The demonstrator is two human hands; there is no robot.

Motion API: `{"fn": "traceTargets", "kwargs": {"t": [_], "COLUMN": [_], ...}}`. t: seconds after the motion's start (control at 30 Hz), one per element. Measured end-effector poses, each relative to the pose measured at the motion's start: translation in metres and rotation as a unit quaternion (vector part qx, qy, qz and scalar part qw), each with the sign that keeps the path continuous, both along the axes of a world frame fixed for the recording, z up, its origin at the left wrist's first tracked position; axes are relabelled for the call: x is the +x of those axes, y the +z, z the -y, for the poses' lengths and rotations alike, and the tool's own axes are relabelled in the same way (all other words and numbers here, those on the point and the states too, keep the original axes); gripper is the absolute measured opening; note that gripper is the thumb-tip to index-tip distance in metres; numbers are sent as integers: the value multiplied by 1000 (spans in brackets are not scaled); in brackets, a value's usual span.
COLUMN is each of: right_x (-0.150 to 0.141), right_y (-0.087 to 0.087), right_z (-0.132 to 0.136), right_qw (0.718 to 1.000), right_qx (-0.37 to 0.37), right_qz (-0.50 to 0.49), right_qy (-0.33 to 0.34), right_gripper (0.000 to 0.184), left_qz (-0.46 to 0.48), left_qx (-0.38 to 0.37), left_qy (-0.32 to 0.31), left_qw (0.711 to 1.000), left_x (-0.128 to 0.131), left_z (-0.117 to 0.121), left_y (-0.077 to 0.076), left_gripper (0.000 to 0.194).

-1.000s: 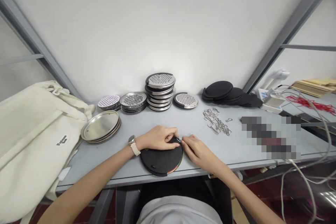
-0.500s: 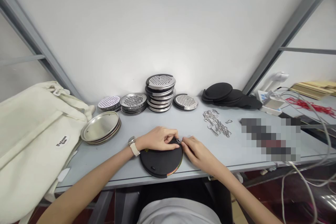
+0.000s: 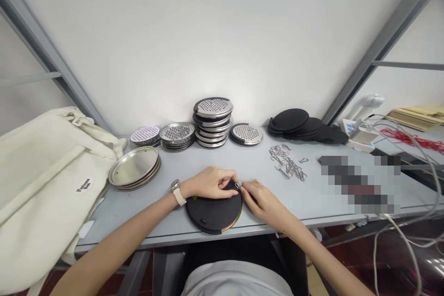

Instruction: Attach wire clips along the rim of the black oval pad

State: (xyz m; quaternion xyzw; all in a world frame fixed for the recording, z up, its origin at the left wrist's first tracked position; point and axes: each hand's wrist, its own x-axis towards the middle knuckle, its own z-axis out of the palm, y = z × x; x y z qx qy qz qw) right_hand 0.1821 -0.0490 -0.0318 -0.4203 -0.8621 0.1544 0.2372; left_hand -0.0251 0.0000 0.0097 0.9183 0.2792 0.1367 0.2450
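Note:
A flat round black case (image 3: 211,216) with a multicoloured rim lies on the table in front of me. My left hand (image 3: 210,183) presses on its upper edge, gripping it. A small metal ring (image 3: 237,185) sits at the case's top right edge, between my two hands. My right hand (image 3: 262,202) pinches that ring with thumb and fingertips. A pale watch band circles my left wrist (image 3: 176,192).
Stacks of perforated steel discs (image 3: 212,122) and black rounds (image 3: 294,122) stand at the back of the grey table (image 3: 156,212). A pile of metal clasps (image 3: 286,162) lies right of my hands. Plain steel lids (image 3: 134,167) and a cream canvas bag (image 3: 41,171) are on the left. Cables hang at right.
The view has drifted slightly. My hands remain at the ring and the case, with no clear change in hold.

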Motion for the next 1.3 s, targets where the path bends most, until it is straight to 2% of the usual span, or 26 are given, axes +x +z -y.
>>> {"fn": "traceTargets", "kwargs": {"t": [0.2,0.77,1.07,1.3], "right_x": [-1,-1,0,-3], "right_y": [1,2,1,2], "right_z": [0,0,1,0], "right_qw": [1000,1000,1000,999], "right_qx": [1,0,-1,-29], "right_qz": [-2,-4,-12,-27], "right_qy": [5,10,8,-13], "right_gripper": [29,25,24,31], "left_qz": [-5,-6,-11,-4], "left_qx": [-1,24,7,12], "left_qy": [-6,-4,1,-1], "left_qw": [1000,1000,1000,1000], "left_x": [1,0,1,1], "left_z": [0,-1,-1,-1], "left_y": [1,-3,-1,-2], "left_gripper": [25,19,24,22]}}
